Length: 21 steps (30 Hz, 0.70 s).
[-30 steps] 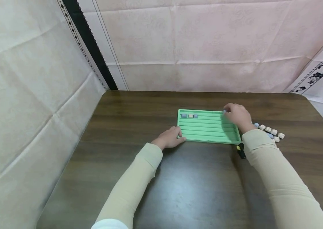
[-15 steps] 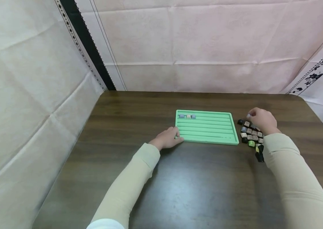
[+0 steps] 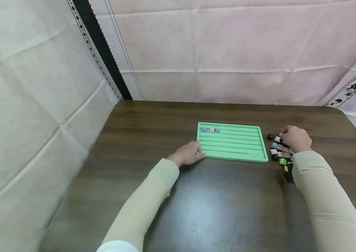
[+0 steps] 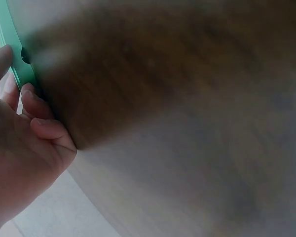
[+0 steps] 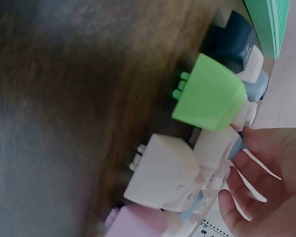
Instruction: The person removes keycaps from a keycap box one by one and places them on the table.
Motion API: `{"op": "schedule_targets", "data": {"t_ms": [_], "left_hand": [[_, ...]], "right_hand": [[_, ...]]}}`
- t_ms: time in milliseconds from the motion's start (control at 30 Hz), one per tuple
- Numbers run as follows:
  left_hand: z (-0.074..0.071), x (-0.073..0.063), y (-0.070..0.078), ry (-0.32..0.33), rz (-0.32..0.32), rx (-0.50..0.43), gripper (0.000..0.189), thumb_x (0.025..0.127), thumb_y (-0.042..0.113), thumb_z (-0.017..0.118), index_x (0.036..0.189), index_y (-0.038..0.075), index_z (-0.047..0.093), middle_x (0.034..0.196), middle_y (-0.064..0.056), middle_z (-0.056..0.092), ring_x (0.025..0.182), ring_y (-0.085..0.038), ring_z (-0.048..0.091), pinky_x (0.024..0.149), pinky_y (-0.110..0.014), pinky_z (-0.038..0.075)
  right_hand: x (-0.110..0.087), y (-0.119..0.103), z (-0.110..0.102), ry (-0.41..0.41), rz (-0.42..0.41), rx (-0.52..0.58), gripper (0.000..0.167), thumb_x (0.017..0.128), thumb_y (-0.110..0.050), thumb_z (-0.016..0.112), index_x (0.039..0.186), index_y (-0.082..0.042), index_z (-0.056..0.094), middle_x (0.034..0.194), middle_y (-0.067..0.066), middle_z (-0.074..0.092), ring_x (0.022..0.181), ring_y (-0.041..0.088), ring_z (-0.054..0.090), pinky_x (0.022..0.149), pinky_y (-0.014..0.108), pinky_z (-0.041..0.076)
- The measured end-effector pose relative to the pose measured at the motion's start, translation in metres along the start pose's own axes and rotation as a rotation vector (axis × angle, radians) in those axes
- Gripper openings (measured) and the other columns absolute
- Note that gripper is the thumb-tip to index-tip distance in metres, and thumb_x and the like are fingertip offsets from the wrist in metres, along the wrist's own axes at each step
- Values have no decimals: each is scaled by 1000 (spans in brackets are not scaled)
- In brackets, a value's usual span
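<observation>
A shallow green ridged tray (image 3: 231, 148) lies on the table. Along its top row, toward the left, sit two bluish-grey keycaps and a whitish keycap (image 3: 211, 130) between them. My left hand (image 3: 186, 154) grips the tray's near left corner; the left wrist view shows fingers (image 4: 2, 61) at its green edge. Over the loose keycaps right of the tray, my right hand (image 3: 298, 138) pinches a small bluish keycap (image 3: 280, 134) between thumb and fingertips. Below it the right wrist view shows a green keycap (image 5: 212, 94), a white keycap (image 5: 163, 170) and a pink keycap (image 5: 138, 222).
The loose pile also holds black keycaps (image 3: 270, 137) and several pale ones, partly hidden behind the right hand and sleeve. The brown wooden table (image 3: 209, 199) ends at a far edge against a pale cloth backdrop (image 3: 228, 52).
My right hand has moved right from above the tray's far right corner to the loose keycaps, then lowered toward them. The left hand stays at the tray corner.
</observation>
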State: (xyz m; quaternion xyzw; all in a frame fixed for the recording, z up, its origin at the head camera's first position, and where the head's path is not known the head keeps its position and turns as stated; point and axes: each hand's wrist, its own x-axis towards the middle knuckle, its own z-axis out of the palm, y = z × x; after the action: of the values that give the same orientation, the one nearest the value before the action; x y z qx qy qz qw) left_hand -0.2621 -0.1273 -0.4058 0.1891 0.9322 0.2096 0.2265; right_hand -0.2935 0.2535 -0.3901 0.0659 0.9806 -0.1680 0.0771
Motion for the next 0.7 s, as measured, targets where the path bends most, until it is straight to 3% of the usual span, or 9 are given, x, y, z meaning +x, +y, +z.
{"op": "schedule_targets", "data": {"t_ms": [333,700], "left_hand": [[-1,1,0,-1,-1,-3,28,94,44,44,103,17,44,103,0,46,89,-15,47,78,-29,40],[-2,-2,4,2,-14,-10,27,94,44,46,99,17,44,100,0,46,86,-16,46,75,-28,39]], "right_hand": [[1,4,0,-14,-5,12,33,92,-20,43,114,2,51,112,29,52,96,46,49,59,45,42],[2,4,-3,1,-36,48,43,96,-31,40,122,1,48,122,30,48,105,49,46,63,48,42]]}}
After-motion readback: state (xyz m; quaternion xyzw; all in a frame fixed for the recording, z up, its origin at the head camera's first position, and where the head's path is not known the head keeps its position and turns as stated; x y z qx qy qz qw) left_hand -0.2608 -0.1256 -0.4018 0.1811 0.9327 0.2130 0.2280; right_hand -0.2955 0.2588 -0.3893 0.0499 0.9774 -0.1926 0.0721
